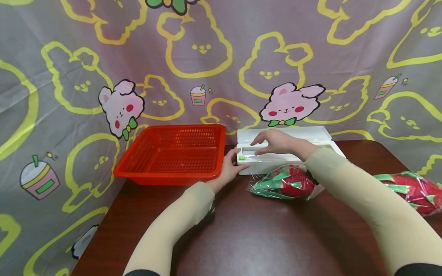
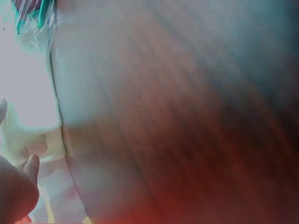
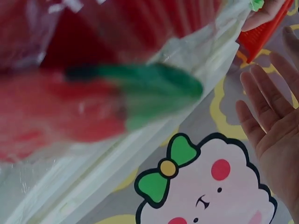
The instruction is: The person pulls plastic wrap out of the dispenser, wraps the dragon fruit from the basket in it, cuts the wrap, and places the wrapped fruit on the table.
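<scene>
A long white cling film dispenser (image 1: 248,168) lies on the table with its lid (image 1: 324,133) raised at the back. A small green piece (image 1: 242,158) sits at its front left corner. My left hand (image 1: 228,166) holds the dispenser's left end, thumb at the front and fingers round the side. Over the opening hovers my right hand (image 1: 276,142), fingers spread and holding nothing; the right wrist view shows them extended. A red and green dragon fruit (image 1: 293,182), wrapped in clear film, lies before the dispenser, below the right forearm, which hides part of it.
Left of the dispenser stands an orange-red plastic basket (image 1: 172,177). Another dragon fruit (image 1: 414,189) lies at the table's right side, partly behind the right sleeve. A patterned curtain (image 1: 214,53) hangs behind the brown table (image 1: 248,237).
</scene>
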Demonstrator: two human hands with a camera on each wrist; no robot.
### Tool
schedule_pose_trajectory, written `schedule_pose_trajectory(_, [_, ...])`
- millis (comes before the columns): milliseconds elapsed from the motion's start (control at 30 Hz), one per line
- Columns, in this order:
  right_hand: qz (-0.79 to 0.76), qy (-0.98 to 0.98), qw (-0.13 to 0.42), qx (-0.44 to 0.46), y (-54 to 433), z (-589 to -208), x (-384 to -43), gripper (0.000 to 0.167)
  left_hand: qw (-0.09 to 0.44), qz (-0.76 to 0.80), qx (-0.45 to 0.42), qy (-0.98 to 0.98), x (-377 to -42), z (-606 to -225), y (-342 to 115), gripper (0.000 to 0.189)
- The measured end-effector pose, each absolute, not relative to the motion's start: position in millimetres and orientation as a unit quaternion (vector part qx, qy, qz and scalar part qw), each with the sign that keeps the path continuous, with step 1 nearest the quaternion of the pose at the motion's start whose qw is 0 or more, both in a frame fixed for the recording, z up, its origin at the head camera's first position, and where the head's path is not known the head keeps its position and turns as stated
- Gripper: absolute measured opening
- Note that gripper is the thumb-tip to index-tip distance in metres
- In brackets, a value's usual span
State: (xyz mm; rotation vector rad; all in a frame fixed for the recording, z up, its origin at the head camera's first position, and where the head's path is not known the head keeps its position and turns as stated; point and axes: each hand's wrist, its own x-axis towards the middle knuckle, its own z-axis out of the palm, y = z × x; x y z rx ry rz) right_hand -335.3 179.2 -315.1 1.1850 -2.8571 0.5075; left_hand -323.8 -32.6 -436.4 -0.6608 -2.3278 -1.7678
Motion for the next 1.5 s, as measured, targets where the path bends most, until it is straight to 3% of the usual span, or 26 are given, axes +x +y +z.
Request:
schedule_pose_trajectory(667, [0.231, -0.897, -0.077, 0.370, 146.8, -322.7, -350.5, 0.019, 0.067, -0.587, -0.196, -0.783, -325.0, -436.2, -30.6, 0.041])
schedule_pose_trajectory(1200, [0.249, -0.885, -0.098, 0.381, 135.7, -337.1, -358.9, 0.010, 0.058, -0.578, -0.188, -0.792, -323.8, -433.1, -32.7, 0.045])
schedule_pose_trajectory(1500, [0.222, -0.896, -0.083, 0.376, 137.7, -333.3, -358.5, 0.007, 0.073, -0.577, -0.195, -0.790, -324.6, -432.2, -31.6, 0.044])
